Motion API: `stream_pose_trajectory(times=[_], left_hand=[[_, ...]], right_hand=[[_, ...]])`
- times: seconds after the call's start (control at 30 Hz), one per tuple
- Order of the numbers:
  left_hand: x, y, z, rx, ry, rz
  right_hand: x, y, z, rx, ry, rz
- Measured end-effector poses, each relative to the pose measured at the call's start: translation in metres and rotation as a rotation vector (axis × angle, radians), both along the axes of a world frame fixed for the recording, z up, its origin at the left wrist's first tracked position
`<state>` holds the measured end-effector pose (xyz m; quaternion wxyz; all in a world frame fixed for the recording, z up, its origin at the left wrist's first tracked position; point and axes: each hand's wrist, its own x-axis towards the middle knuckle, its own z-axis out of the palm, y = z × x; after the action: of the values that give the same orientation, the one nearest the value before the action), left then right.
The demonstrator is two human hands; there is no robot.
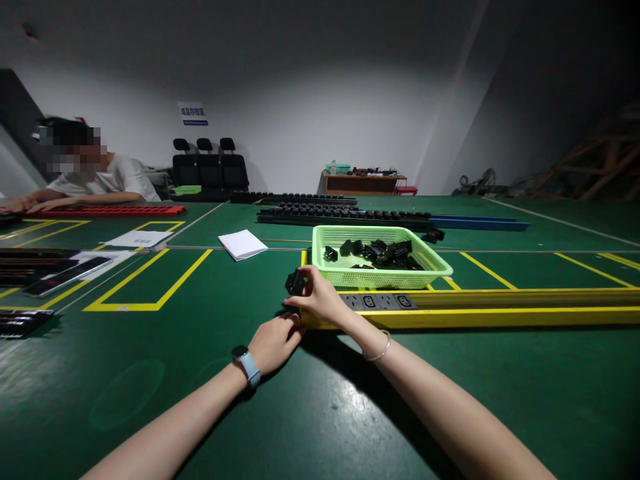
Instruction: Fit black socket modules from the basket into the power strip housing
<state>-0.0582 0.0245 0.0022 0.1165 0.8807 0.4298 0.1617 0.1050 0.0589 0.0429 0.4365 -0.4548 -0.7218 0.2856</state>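
Your right hand [320, 298] pinches a small black socket module [295, 282] between thumb and fingertips, holding it just above the near left end of the long yellow power-strip housing [500, 308] that lies across the green counter [150, 373]. Your left hand [274, 341] is loosely curled with nothing in it, its fingers resting against that same end of the housing.

The grip on the module is only a fingertip one, so it looks likely to twist or drop if you press it down at an angle; it would land on the counter or inside the open channel. Three sockets [383, 301] already sit in the housing a little to the right, and a crooked module could jam short of them. Your left hand steadies only the tip of the housing, so a hard push may make the long rail swing or slide. The green basket [435, 257], full of more black parts, stands touching or just behind the rail; a shifted rail, or your right forearm, could knock it. Whether the module faces the right way I cannot tell.
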Motion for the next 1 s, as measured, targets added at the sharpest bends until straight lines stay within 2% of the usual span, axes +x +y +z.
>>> stream_pose_trajectory(times=[0.13, 0.33, 0.6, 0.73, 1.0], left_hand=[[0.0001, -0.0003, 0.0005, -0.013, 0.039, 0.021], [0.0000, 0.0010, -0.0008, -0.058, 0.093, 0.051], [-0.0002, 0.0009, -0.0008, -0.061, 0.086, 0.046], [0.0005, 0.0004, 0.0002, -0.049, 0.079, 0.041], [0.0006, 0.0000, 0.0005, -0.025, 0.063, 0.041]], right_hand=[[-0.0005, -0.0040, -0.0046, 0.073, -0.166, -0.010], [-0.0010, -0.0092, -0.0023, 0.066, -0.332, 0.040], [-0.0006, -0.0073, -0.0054, 0.074, -0.384, 0.047], [-0.0021, -0.0085, -0.0048, 0.066, -0.415, 0.007], [-0.0036, -0.0098, -0.0029, 0.070, -0.385, -0.004]])
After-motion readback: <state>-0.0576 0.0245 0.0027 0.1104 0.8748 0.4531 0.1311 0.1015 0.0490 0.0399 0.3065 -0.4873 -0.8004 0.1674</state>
